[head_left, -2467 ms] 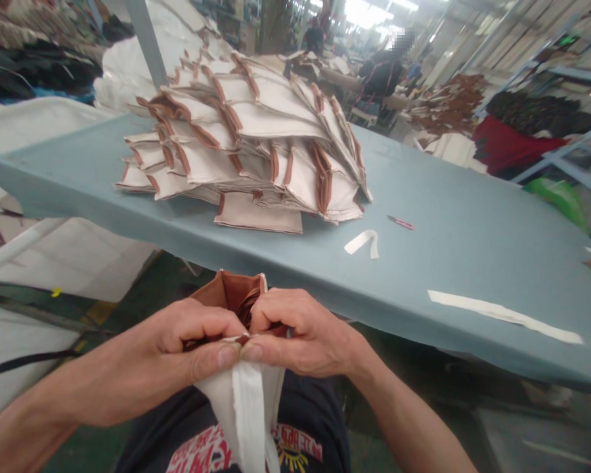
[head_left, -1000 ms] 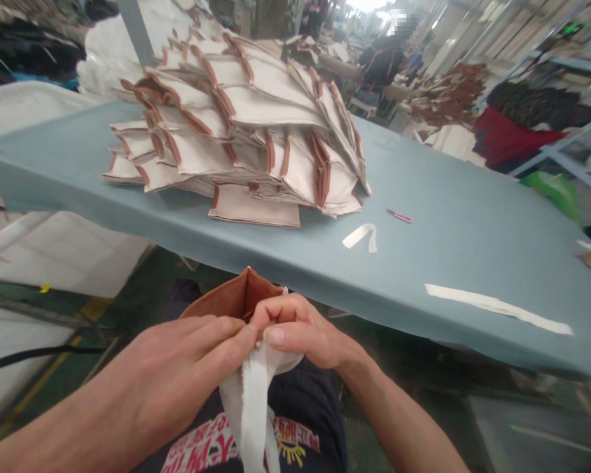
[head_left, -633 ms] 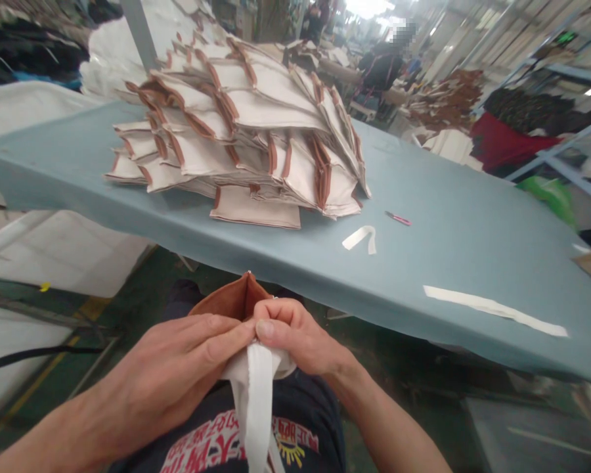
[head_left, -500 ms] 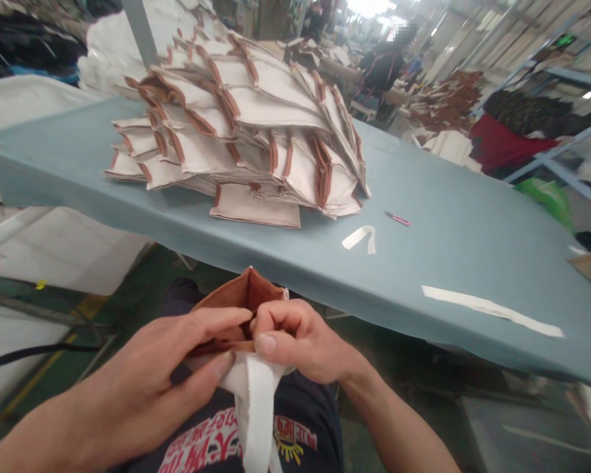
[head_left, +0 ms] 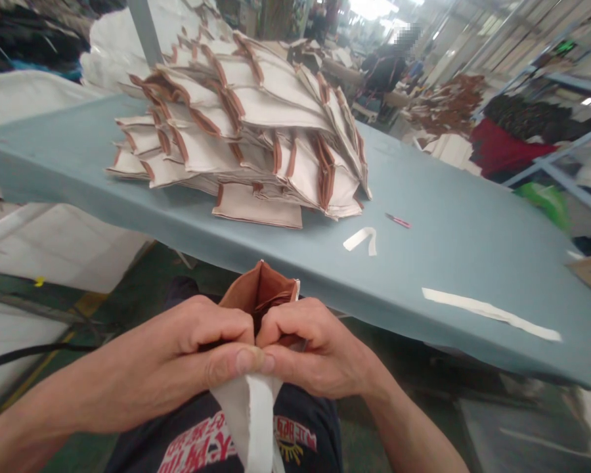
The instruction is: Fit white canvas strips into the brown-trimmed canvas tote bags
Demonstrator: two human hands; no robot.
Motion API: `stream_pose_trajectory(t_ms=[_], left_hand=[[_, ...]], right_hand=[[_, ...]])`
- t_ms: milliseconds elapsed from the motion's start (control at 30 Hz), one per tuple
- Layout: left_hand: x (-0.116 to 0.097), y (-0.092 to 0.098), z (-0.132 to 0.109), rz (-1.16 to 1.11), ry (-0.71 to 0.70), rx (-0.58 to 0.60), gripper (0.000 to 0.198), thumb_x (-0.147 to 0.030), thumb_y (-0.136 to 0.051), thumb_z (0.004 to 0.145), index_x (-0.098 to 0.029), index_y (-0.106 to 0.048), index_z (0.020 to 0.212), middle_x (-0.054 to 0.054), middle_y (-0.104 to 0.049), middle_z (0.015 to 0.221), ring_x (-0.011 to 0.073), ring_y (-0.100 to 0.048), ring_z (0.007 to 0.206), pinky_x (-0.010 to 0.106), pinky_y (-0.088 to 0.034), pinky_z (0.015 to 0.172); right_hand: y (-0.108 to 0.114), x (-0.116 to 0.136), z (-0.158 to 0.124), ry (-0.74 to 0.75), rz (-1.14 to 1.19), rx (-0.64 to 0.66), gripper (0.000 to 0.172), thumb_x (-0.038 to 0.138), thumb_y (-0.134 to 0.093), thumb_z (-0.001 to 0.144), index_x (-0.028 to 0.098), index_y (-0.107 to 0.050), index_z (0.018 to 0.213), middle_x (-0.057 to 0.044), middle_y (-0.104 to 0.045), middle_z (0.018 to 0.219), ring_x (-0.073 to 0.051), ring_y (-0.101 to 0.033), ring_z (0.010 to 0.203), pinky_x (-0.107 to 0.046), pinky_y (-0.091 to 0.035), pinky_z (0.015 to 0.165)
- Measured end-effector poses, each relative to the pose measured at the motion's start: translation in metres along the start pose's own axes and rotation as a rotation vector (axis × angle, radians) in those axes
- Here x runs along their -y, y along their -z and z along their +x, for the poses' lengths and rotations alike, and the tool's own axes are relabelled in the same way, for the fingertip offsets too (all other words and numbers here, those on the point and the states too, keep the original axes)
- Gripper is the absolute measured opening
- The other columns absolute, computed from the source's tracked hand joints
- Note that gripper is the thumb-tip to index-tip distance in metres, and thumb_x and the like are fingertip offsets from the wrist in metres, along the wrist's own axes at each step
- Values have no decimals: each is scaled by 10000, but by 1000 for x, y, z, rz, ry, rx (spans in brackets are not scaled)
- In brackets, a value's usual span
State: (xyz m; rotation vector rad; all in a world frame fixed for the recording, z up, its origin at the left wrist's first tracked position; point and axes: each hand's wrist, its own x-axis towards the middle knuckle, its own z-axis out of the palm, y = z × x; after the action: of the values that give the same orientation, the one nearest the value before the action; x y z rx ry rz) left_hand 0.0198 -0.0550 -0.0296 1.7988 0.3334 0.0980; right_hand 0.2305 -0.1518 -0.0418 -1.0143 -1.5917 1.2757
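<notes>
Between my hands is a fabric pouch (head_left: 243,289), brown inside and off-white outside, its mouth facing up. My left hand (head_left: 211,348) grips the near edge of the mouth, thumb outside and fingers curled inside. Right beside it, my right hand (head_left: 310,348) pinches the same edge, the two thumbs touching. A white fabric strip (head_left: 260,420) hangs from below the thumbs over the front of the dark, printed apron (head_left: 197,443). The fingertips inside the pouch are hidden.
A blue-covered table (head_left: 398,276) stands in front, bearing a large pile of similar pouches (head_left: 276,98). Pink-handled snips (head_left: 398,221), a short bent white strip (head_left: 362,240) and a long white strip (head_left: 492,314) lie on it. A person (head_left: 387,66) sits in the background.
My left hand has closed in, its fingers now curled inside the pouch's edge and its thumb against the right thumb. The pouch has shifted slightly right and its mouth shows wider.
</notes>
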Motion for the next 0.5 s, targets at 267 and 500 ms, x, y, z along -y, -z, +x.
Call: stream_pose_trajectory(t_ms=[267,500], left_hand=[[18,-21,6,-450,16,-70,695,-795,-650,943,-215,-422,636,-86,-299,598,97,-248,544,253,-186,474],[42,-46,0,-619,7,-245,694,-773,-691,917,-230,-371,627,-101,-284,554,75,-208,487,231,-168,440]], right_hand=[[-12,-5,-3,-60,228,-47,500,577,-828,916,203,-568,712,66,-442,602,-88,-344,538,-249,-273,495],[-24,-24,-14,-140,404,-109,501,659,-773,929,180,-665,828,42,-490,637,-101,-370,559,-255,-283,508]])
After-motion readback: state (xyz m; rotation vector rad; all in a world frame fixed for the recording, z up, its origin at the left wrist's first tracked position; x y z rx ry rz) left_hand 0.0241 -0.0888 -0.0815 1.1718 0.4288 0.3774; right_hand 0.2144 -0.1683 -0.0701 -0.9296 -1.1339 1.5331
